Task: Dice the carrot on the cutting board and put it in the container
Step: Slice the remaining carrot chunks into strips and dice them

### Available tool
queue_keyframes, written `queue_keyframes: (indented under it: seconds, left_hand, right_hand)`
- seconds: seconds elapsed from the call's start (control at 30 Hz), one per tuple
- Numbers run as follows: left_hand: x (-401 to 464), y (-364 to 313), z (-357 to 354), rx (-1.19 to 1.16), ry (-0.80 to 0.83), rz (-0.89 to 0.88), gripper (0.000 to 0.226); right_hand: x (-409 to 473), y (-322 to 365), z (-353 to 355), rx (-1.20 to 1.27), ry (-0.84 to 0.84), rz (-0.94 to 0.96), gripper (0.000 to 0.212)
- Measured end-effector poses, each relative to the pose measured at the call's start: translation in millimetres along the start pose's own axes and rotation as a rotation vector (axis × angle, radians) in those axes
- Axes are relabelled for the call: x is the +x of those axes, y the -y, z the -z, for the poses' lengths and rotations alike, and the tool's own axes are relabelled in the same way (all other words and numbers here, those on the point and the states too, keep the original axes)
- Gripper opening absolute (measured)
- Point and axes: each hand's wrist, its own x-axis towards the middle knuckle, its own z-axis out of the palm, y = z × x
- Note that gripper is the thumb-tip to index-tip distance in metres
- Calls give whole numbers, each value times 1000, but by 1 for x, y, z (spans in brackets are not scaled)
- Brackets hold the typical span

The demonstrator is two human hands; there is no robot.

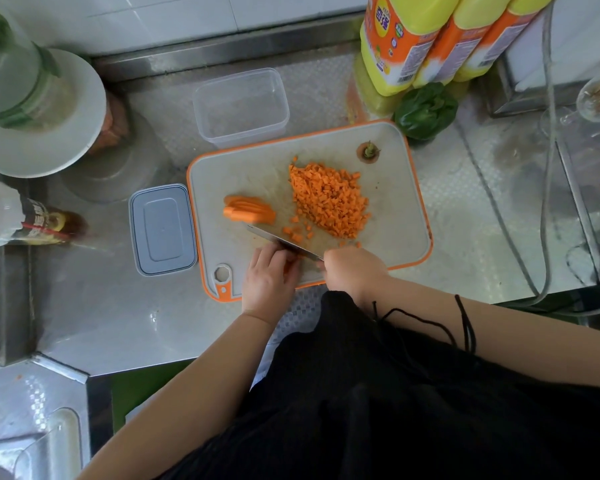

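A white cutting board [395,216] with an orange rim lies on the steel counter. A heap of diced carrot [329,199] covers its middle, and a stack of carrot slices [248,209] lies to the left. The cut-off carrot top [368,151] sits near the far right corner. My right hand [355,268] grips the handle of a knife [281,241] whose blade slants across the board's near side. My left hand [269,275] holds down carrot strips [291,263] against the blade, fingers curled over them. An empty clear container [241,107] stands behind the board.
A grey lid [161,230] lies left of the board. A green pepper [425,110] and yellow bottles [430,39] stand at the far right. A white plate [49,140] and a sauce bottle [32,223] are at the left. Cables run along the right.
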Motion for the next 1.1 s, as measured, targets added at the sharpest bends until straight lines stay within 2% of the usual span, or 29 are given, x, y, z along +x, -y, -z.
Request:
queue_keyframes:
  seconds: [0.07,0.13,0.27,0.4,0.5,0.7,0.83,1.0,1.1]
  left_hand:
    - [-1,0,1,7,0,-14,22]
    - [0,0,2,24,5,-19,20]
    - [0,-4,6,55,0,-48,23]
    - [-3,-6,15,102,-27,-66,20]
    - [-5,-7,14,113,21,-51,15]
    - [-5,-1,10,61,47,2,23]
    - [-6,-1,10,41,29,3,25]
    - [-6,0,9,83,17,-45,19]
    - [-9,-3,13,87,39,-19,22]
  right_hand:
    - [4,-1,0,20,-41,30,17]
    - [7,-3,3,63,-69,54,28]
    - [4,-10,10,129,-64,68,38]
    - [-10,-8,10,94,-55,72,33]
    - [-18,-2,10,26,-43,62,30]
    - [-12,4,1,-38,-8,17,14]
    - [-4,8,-8,-24,-36,28,12]
    - [8,0,0,179,-63,30,35]
    - [8,-2,1,172,-67,49,36]
